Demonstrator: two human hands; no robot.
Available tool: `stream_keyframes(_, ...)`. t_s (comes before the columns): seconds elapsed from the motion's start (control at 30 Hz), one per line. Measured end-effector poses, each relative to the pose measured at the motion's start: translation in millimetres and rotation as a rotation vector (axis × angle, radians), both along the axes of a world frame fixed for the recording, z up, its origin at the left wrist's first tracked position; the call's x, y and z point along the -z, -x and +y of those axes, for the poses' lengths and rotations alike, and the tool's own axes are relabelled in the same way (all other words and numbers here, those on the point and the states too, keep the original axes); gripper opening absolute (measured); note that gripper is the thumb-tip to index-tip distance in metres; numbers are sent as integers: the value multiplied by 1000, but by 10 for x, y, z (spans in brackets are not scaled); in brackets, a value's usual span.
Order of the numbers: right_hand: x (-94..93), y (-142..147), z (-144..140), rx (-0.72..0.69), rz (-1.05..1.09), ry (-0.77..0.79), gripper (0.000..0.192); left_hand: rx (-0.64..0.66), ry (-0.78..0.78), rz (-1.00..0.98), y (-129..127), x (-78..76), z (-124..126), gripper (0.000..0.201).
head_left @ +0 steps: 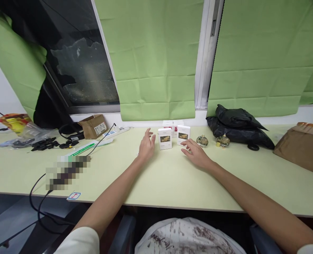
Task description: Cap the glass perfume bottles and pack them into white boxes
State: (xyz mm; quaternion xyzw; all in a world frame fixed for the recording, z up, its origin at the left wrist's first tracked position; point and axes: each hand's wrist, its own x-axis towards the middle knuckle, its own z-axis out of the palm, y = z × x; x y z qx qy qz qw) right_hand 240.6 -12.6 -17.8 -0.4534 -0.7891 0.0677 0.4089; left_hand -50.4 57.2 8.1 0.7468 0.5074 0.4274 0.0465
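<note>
Several small white boxes stand together at the back of the pale green table (pixel 167 176). The front two, a left box (pixel 164 138) and a right box (pixel 183 134), carry a gold picture on their faces. My left hand (pixel 146 146) is open, fingers spread, just left of the left box and not touching it. My right hand (pixel 196 152) lies open on the table, fingertips near the foot of the right box. Two round gold ornaments, one (pixel 202 141) and another (pixel 222 141), sit to the right of the boxes.
A black plastic bag (pixel 235 127) lies behind the ornaments. A brown parcel (pixel 301 148) sits at far right. At left are a small cardboard box (pixel 93 126), a power strip (pixel 116 132), black cables, clips (pixel 43 144) and a blurred object (pixel 66 171).
</note>
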Motion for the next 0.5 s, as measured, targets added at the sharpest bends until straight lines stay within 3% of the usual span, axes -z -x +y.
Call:
stream_keyframes(0.1,-1,5,-6,-9,9,28,25,-283,-9,221,76,-26,34,55)
stream_keyframes(0.2,5,8,-1,-20,9,44,24,-464,150,473,167,14,74,52)
stream_keyframes(0.33,4,10,-7,-17,-27,60,22,-486,345,600,248,76,98,57)
stream_keyframes(0.5,-11,12,-31,-15,-48,88,22,-456,389,608,250,81,95,60)
